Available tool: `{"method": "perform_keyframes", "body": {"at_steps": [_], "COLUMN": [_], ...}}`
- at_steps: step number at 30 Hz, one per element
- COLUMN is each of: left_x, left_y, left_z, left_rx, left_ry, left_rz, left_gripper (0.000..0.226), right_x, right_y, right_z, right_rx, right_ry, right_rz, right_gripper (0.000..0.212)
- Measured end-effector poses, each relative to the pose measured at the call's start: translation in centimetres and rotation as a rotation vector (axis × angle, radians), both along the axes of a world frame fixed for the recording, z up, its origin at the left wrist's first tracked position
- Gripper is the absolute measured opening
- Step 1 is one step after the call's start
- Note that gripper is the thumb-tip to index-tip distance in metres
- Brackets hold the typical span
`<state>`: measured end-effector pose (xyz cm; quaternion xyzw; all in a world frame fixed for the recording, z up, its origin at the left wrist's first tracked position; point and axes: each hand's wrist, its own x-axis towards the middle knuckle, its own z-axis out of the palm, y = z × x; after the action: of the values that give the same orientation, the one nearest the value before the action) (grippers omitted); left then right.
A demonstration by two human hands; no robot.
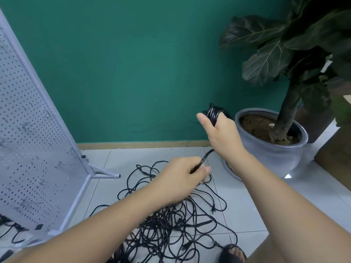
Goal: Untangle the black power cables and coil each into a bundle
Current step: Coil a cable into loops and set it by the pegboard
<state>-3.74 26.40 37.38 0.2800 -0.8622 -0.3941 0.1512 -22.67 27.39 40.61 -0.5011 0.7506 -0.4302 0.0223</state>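
A tangle of black power cables (171, 221) lies spread on the pale tiled floor in front of me. My right hand (222, 135) is raised near the green wall and grips a coiled bundle of black cable (214, 112); most of the coil is hidden behind the fingers. A free end of cable (206, 155) runs from below that hand down to my left hand (180, 179), which pinches it just above the tangle.
A white pegboard panel on a metal stand (38, 149) leans at the left, with more black cable (11, 228) under its lower edge. A grey pot (273, 154) with a large-leaved plant stands at the right. A sandalled foot (233, 253) rests by the tangle.
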Motion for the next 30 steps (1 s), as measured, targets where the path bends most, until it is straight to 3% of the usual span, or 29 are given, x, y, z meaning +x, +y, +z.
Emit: {"method": "perform_keyframes", "body": {"at_steps": [5, 8, 10, 16, 21, 23, 26, 27, 30], "left_x": [2.2, 3.4, 3.9, 4.3, 2.5, 1.3, -0.2, -0.5, -1.3], "left_y": [-3.5, -5.5, -6.6, -9.0, -7.9, -7.3, -6.3, -6.1, -4.6], "left_z": [2.4, 3.1, 3.2, 2.7, 1.2, 0.8, -1.4, -2.2, -3.7], "left_rx": [-0.138, -0.174, -0.14, 0.036, 0.223, 0.381, 0.542, 0.507, 0.448], "left_ry": [0.126, 0.195, 0.238, 0.331, 0.278, 0.235, 0.373, 0.376, 0.242], "left_rz": [0.1, 0.151, 0.143, 0.106, 0.072, 0.136, 0.067, 0.079, 0.099], "left_gripper": [0.033, 0.031, 0.03, 0.037, 0.084, 0.076, 0.031, 0.032, 0.064], "right_x": [1.6, 3.8, 4.8, 5.8, 5.8, 5.8, 5.9, 5.9, 5.3], "right_y": [0.1, 0.9, 1.6, 2.6, 3.8, 4.1, 4.2, 4.2, 3.9], "right_z": [-1.5, -1.9, -1.9, -0.2, 1.3, 2.0, 3.1, 3.4, 3.7], "right_rx": [0.308, 0.486, 0.541, 0.456, 0.374, 0.275, 0.086, 0.026, -0.113], "right_ry": [0.003, -0.2, -0.387, -0.687, -0.926, -0.994, -1.071, -1.068, -0.996], "right_rz": [0.173, 0.379, 0.486, 0.656, 0.801, 0.802, 0.764, 0.733, 0.596], "right_gripper": [0.069, 0.088, 0.089, 0.086, 0.069, 0.065, 0.061, 0.06, 0.055]}}
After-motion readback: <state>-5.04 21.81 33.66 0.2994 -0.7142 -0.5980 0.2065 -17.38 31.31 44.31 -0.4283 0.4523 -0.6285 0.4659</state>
